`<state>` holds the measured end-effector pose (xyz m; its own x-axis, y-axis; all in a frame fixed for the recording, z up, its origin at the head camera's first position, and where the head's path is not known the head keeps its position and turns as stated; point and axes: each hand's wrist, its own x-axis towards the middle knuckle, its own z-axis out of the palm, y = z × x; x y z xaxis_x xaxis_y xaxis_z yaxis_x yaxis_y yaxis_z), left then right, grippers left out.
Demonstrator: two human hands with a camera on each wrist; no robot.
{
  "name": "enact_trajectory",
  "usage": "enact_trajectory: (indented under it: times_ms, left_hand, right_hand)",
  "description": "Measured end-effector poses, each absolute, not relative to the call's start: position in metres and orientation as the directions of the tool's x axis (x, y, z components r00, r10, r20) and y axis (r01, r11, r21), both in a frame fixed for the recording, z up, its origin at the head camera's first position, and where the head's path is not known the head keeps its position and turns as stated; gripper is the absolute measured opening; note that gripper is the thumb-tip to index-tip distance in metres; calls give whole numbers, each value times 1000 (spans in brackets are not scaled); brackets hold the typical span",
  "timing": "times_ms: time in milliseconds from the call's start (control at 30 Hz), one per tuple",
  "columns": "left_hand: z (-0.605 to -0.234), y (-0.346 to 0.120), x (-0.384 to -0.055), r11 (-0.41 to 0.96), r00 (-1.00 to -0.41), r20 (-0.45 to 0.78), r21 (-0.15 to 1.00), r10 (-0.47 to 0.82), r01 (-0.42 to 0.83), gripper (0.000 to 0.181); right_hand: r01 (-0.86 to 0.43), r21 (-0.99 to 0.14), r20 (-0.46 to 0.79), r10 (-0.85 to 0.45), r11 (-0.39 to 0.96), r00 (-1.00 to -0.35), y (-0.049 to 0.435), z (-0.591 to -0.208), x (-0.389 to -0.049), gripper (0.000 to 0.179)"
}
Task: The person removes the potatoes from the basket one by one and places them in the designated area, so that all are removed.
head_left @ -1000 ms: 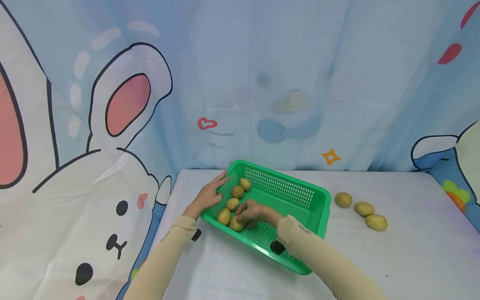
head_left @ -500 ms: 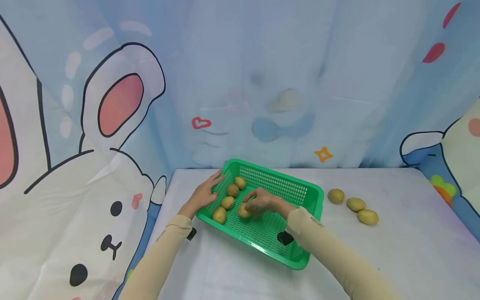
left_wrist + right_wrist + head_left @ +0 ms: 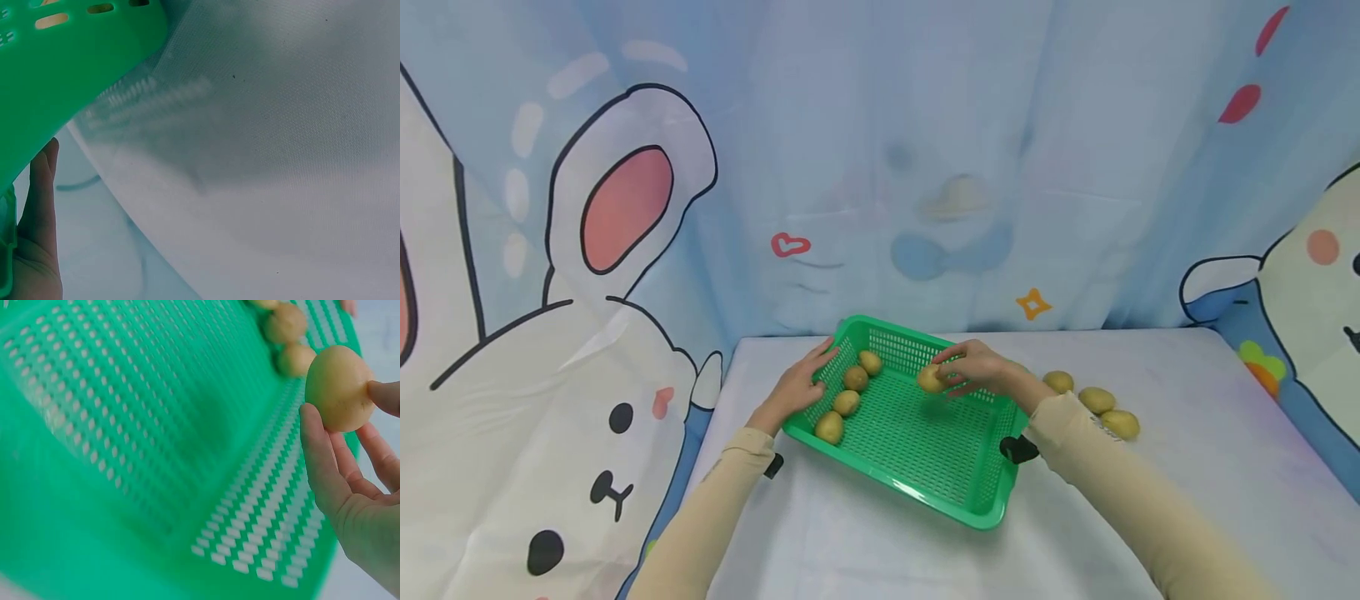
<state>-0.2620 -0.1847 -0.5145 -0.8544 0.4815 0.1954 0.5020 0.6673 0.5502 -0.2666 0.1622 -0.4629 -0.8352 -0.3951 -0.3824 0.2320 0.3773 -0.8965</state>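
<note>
A yellow-brown potato (image 3: 340,387) is pinched between the thumb and fingers of my right hand (image 3: 979,367), raised over the far side of a green plastic basket (image 3: 917,492). My left hand (image 3: 792,393) grips the basket's left rim. In the left wrist view, fingers (image 3: 42,194) of that hand lie along the outer wall. Inside the basket, a row of several potatoes runs along the left end, from the nearest potato (image 3: 829,427) to the farthest potato (image 3: 870,362).
To the right of the basket, three more potatoes lie on the white tablecloth (image 3: 1075,492), among them an end potato (image 3: 1121,425). Behind the table hangs a light blue curtain (image 3: 925,125) with cartoon prints. The basket sits at an angle on the table.
My right hand has lifted the potato from the row's near end and carried it right and toward the far side. My left hand stays on the rim. The view has turned slightly right.
</note>
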Motion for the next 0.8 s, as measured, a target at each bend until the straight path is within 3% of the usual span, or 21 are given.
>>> enact_trajectory:
  times_ms: [667,800]
  left_hand:
    - [-515,-186,-261,664,-854,183,557,487,498,70]
    - [-515,-186,-262,666,-854,188,554,484,500,70]
  right_hand:
    - [303,-899,-395,-285,317,-873,296,-429,-261,63]
    - [380,-893,-431,-214,242,-877,337,-439,-257,54]
